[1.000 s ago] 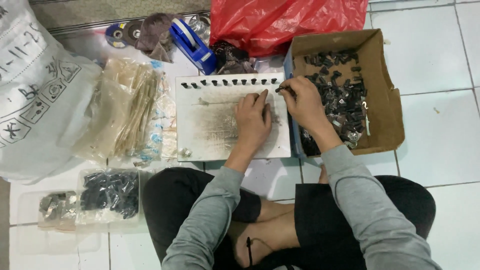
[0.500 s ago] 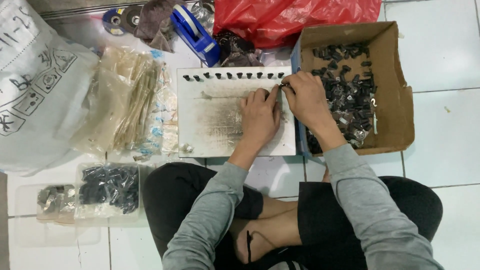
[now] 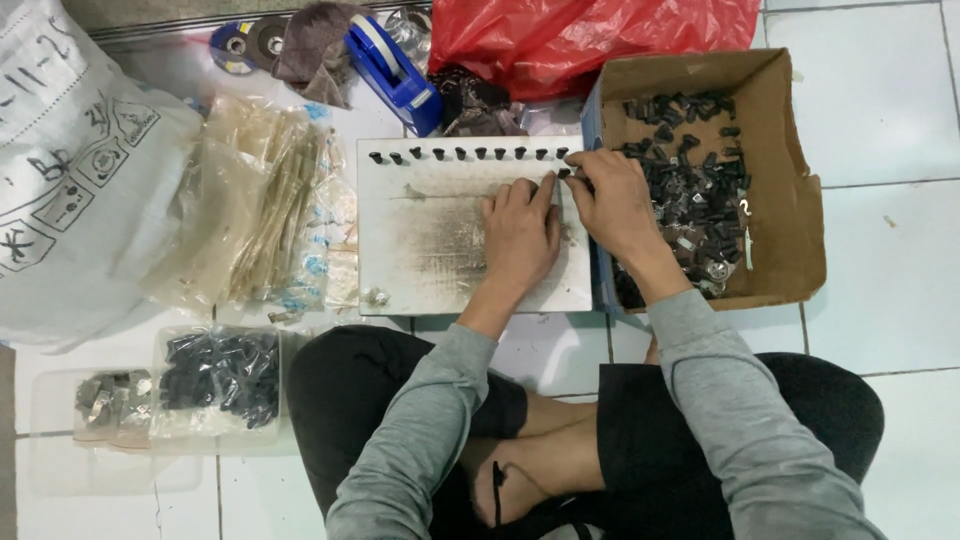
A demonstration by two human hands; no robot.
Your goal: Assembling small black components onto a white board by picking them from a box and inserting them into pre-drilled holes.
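Nearest the camera, the person sits cross-legged on the tiled floor (image 3: 900, 260), grey sleeves reaching toward twelve o'clock; the lower legs are cut off by the bottom edge. At eight o'clock lie clear bags of dark small parts (image 3: 215, 375), their contents too blurred to identify.

The left hand (image 3: 520, 235) lies palm-down on the white board (image 3: 430, 250), fingers loosely extended and together, the fingertips close to a small black part (image 3: 563, 173); whether they touch it cannot be told. The right hand (image 3: 615, 200) comes in from three o'clock over the board's right edge, its thumb and forefinger pinched together at that same black part; the fingers hide most of it, so the grip itself is hard to make out.

Along the board's far edge stands a row of black pegs (image 3: 470, 153), running from eleven o'clock toward the hands. At two o'clock an open cardboard box (image 3: 790, 170) holds a heap of black pieces (image 3: 695, 190), partly hidden by the right wrist. At nine o'clock lie plastic packets of pale sticks (image 3: 270, 210), beside a large white sack (image 3: 70, 190) cut off at the left edge. Farthest, at twelve o'clock, are a blue tape dispenser (image 3: 390, 70) and a red plastic bag (image 3: 590, 40), cropped at the top.
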